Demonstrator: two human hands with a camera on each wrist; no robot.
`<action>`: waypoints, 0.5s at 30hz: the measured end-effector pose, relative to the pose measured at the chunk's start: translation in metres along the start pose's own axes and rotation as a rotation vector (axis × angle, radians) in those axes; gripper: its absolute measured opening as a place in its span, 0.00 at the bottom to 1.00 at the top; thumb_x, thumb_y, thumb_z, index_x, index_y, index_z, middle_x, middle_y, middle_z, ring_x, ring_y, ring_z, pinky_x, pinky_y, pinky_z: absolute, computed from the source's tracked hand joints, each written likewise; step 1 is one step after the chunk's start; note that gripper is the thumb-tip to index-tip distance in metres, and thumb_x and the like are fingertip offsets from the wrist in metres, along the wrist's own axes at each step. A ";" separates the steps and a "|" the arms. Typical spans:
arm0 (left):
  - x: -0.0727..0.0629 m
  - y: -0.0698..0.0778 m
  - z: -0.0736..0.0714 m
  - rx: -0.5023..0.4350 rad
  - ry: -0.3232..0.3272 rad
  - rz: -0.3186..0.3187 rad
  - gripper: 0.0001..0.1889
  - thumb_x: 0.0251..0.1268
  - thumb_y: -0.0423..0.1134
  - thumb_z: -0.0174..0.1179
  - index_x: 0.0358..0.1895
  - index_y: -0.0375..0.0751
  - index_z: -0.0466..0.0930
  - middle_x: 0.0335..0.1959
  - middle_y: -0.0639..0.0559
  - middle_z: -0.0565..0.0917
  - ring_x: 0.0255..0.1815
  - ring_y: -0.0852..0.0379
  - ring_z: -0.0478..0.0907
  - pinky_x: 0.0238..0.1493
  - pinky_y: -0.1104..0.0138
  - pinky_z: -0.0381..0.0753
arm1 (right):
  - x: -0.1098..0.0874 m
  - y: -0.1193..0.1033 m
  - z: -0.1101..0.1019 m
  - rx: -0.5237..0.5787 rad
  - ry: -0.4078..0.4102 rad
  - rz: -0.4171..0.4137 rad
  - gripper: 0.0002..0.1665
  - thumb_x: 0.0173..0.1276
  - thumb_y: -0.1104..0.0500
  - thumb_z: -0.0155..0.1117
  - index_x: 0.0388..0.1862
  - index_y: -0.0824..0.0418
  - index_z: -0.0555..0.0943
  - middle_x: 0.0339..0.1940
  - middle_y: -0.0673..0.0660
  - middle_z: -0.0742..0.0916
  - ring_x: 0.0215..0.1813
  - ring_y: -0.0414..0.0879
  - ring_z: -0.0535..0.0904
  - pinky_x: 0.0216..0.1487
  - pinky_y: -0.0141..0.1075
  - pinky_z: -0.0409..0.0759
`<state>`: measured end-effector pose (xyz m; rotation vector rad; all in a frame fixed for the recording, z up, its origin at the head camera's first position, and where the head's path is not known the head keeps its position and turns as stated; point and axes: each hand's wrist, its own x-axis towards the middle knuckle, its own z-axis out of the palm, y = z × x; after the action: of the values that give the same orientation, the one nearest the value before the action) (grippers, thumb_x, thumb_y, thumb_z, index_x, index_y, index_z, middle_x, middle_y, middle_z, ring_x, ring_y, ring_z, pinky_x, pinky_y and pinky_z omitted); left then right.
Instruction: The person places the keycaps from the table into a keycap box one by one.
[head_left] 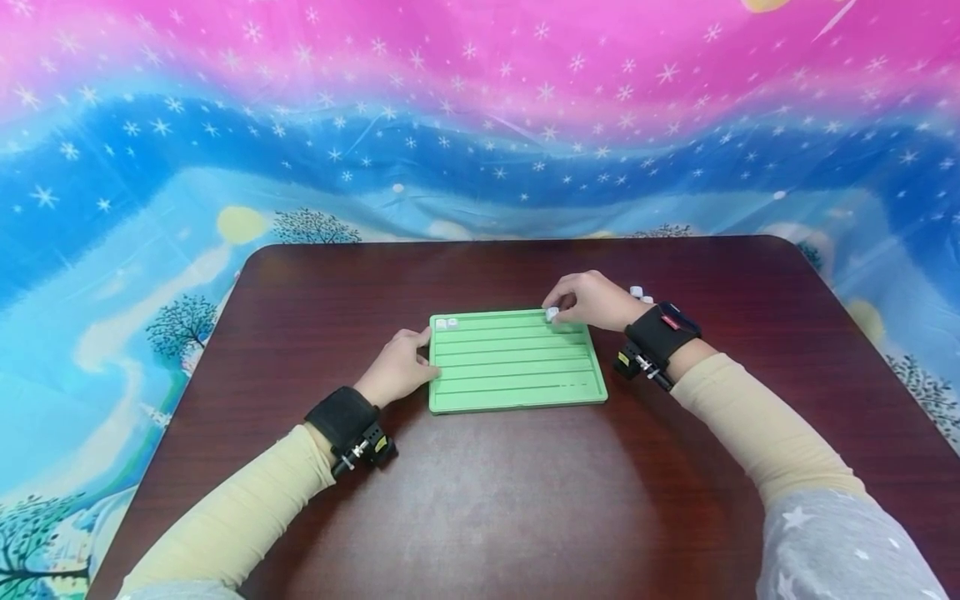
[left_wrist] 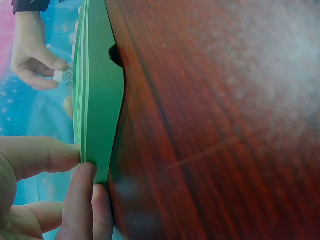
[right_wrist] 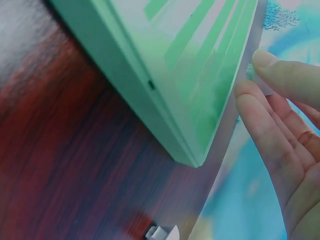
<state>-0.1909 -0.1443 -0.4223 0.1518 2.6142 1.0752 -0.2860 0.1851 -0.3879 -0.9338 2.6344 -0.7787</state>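
1. Gripping a green tray [head_left: 517,371] at its 9 o'clock edge with the left hand [head_left: 397,367]; setting the fingers [left_wrist: 80,200] narrowly about the rim, touching its upper edge and its side.
2. As for the tray: lying on the dark reddish-brown surface [head_left: 510,492], and showing parallel lines [head_left: 517,362] running from 9 to 3 o'clock across its face.
3. Containing two seated white cubes [head_left: 452,323] in its farthest row, sitting side by side at the 10 o'clock corner.
4. Pinching a further white cube [head_left: 552,314] between the thumb and fingers of the right hand [head_left: 592,300]; poising it near the tray's 1 o'clock edge, and, in the left wrist view, holding it apart from the tray's face.
5. As for the loose white cubes [head_left: 636,292]: lying outside the tray at 2 o'clock, sitting close together on the surface just past the right wrist; being partly hidden, so hard to count.
6. Wearing black straps [head_left: 341,421] on both wrists, and reaching in with pale yellow sleeves [head_left: 772,425] from 8 and 4 o'clock.
7. As for the patterned cloth [head_left: 480,125]: hanging beyond the surface at 12 o'clock, showing pink and blue bands with white snowflakes.
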 end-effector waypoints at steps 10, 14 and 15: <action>0.000 0.001 0.000 0.001 0.001 -0.008 0.41 0.68 0.31 0.66 0.79 0.29 0.54 0.70 0.29 0.65 0.46 0.49 0.78 0.46 0.61 0.78 | 0.014 -0.007 0.002 0.001 -0.014 -0.032 0.13 0.66 0.65 0.74 0.49 0.64 0.89 0.48 0.58 0.87 0.45 0.48 0.84 0.49 0.43 0.82; 0.000 0.001 0.000 0.007 -0.002 -0.010 0.41 0.68 0.31 0.66 0.79 0.29 0.54 0.70 0.29 0.65 0.47 0.49 0.78 0.47 0.61 0.78 | 0.018 -0.010 0.005 0.002 -0.015 -0.044 0.13 0.66 0.65 0.74 0.49 0.65 0.89 0.48 0.58 0.87 0.44 0.48 0.84 0.49 0.44 0.82; 0.000 0.001 0.000 0.007 -0.001 -0.013 0.41 0.68 0.32 0.66 0.79 0.29 0.54 0.71 0.30 0.65 0.47 0.49 0.78 0.47 0.61 0.78 | 0.019 -0.010 0.005 0.002 -0.017 -0.047 0.13 0.65 0.65 0.75 0.49 0.65 0.89 0.48 0.58 0.87 0.44 0.48 0.84 0.49 0.44 0.82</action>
<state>-0.1909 -0.1435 -0.4217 0.1369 2.6152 1.0609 -0.2933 0.1639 -0.3876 -1.0007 2.6061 -0.7803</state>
